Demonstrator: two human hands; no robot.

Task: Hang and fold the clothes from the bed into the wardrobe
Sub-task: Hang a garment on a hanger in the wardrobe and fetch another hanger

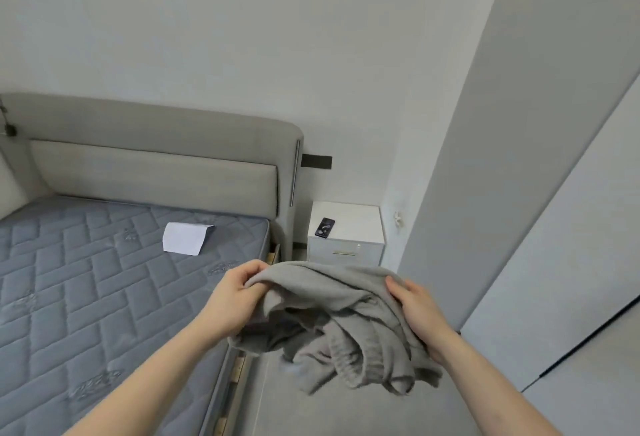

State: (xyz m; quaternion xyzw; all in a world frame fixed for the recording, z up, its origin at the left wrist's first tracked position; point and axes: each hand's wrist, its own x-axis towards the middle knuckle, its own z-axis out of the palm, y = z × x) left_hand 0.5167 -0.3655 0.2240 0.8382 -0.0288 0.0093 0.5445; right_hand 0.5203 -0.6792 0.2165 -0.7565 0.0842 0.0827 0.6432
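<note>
Left hand (239,292) pinching bunched edge of grey garment (332,321), fingers curled into cloth. Right hand (417,309) gripping other side, thumb on top. Garment mid-air, crumpled, hanging over floor just off bed (86,283), clear of mattress. Looks like sorting-out step: finding edges before fold or hang. Next up imo: shake it flat, turn right toward wardrobe (561,228). White paper (187,238) on mattress, phone (325,227) on nightstand (346,228).
</note>
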